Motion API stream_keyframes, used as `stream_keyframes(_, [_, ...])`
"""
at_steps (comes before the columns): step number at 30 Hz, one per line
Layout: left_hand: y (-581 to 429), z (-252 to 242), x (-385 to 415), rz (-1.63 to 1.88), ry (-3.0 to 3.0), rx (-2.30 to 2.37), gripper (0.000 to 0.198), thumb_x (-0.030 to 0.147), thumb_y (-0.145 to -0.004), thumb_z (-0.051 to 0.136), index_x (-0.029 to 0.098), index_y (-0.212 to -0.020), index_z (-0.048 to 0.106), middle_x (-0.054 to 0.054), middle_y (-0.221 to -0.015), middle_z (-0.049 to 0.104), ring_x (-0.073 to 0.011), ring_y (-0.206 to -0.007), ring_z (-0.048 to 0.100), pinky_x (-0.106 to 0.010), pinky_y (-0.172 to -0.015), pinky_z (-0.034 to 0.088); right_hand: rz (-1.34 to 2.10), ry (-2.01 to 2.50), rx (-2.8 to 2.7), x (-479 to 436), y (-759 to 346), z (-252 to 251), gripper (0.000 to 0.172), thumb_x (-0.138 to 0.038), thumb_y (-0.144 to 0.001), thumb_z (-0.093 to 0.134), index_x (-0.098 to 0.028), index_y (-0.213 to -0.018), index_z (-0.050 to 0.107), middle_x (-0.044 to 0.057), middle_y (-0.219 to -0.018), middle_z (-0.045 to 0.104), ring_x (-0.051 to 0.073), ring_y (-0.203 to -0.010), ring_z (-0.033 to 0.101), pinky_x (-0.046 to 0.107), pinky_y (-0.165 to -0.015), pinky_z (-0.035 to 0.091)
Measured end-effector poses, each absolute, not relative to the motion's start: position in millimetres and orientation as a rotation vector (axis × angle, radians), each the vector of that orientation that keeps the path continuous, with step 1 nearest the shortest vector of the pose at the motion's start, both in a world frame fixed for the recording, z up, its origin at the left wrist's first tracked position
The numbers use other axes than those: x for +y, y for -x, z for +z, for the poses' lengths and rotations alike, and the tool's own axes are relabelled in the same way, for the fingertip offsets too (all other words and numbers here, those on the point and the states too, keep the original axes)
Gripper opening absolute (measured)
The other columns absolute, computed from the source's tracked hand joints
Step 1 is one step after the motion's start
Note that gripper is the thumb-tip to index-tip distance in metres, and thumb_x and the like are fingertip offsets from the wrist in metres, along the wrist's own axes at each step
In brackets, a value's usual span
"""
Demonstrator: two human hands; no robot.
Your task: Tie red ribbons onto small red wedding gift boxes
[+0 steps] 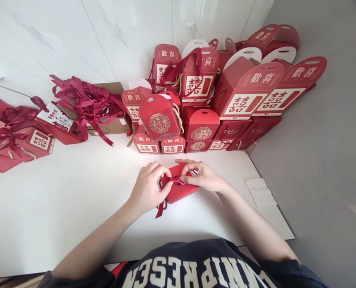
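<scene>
A small red gift box [182,193] rests on the white table in front of me, between my two hands. Across its top runs a dark red ribbon [177,180], bunched at the middle. My left hand [152,186] pinches the ribbon at the box's left side, thumb and fingertips together. From the right, my right hand [200,175] pinches the same ribbon, with its outer fingers reaching along the box's far edge. A loose ribbon tail hangs below my left hand onto the table. My fingers hide part of the box top.
Stacked red gift boxes [202,124] stand along the wall behind my hands. A cardboard box [114,127] heaped with red ribbons [84,100] sits to the left. Beyond it are ribbon-tied boxes [30,140]. White paper [260,192] lies near the table's right edge.
</scene>
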State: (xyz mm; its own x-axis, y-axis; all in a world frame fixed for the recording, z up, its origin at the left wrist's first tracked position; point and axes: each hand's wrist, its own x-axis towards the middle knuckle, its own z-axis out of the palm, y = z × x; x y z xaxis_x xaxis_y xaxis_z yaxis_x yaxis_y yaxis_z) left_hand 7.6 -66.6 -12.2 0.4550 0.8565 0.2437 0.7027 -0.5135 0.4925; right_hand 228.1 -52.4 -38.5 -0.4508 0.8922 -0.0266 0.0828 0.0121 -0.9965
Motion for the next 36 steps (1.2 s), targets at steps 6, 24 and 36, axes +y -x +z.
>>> stream_keyframes(6, [-6, -16, -66, 0.714, -2.329, 1.272, 0.012, 0.018, -0.084, 0.06, 0.021, -0.095, 0.063, -0.001, -0.085, 0.055, -0.0167, -0.084, 0.054, -0.033, -0.08, 0.043, 1.478, 1.023, -1.657, -53, -228, -38, 0.007, -0.024, -0.082, 0.071, -0.019, -0.078, 0.069, 0.011, -0.135, 0.056, 0.025, -0.131, 0.048, 0.034, -0.103, 0.036])
stream_keyframes(24, [-15, -29, -64, 1.011, -2.824, 0.988, 0.014, 0.01, -0.083, 0.063, 0.02, -0.074, 0.058, 0.003, -0.077, 0.07, -0.0156, -0.074, 0.058, -0.033, -0.068, 0.038, 1.231, 1.161, -1.851, -58, -229, -33, 0.005, -0.028, -0.083, 0.075, -0.026, -0.087, 0.077, 0.007, -0.142, 0.052, 0.025, -0.136, 0.044, 0.038, -0.109, 0.035])
stream_keyframes(36, [-7, -7, -74, 0.793, -2.439, 1.354, 0.013, 0.026, -0.085, 0.065, 0.019, -0.075, 0.06, -0.001, -0.076, 0.058, -0.0165, -0.074, 0.052, -0.033, -0.072, 0.043, 1.274, 1.133, -1.759, -59, -229, -36, 0.005, -0.02, -0.082, 0.071, -0.023, -0.083, 0.075, 0.006, -0.143, 0.052, 0.024, -0.133, 0.048, 0.036, -0.11, 0.034])
